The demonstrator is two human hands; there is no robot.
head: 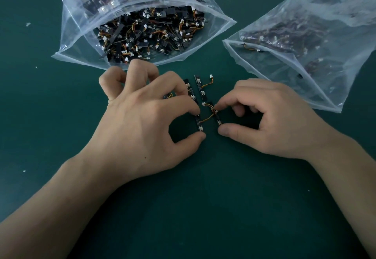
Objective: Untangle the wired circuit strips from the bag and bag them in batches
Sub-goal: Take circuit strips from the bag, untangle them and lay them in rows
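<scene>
Strips lie in a short row on the green tabletop [223,207] between the two hands, just in front of the mouth of the big open bag [77,40], which sits toward the far edge and is crammed with tangled wired circuit strips [146,34]. The left hand [142,128] pinches one strip [199,124] end to end between thumb and forefinger, its other fingers [140,69] curled and spread over the bag's lip. The right hand [270,120] pinches a neighbouring strip [218,120] the same way, and the orange leads of the two cross between them. A separated strip [198,85] lies just beyond. A second bag [317,40] toward the far right corner holds strips. Judging by the full first bag, most of the sorting remains.
</scene>
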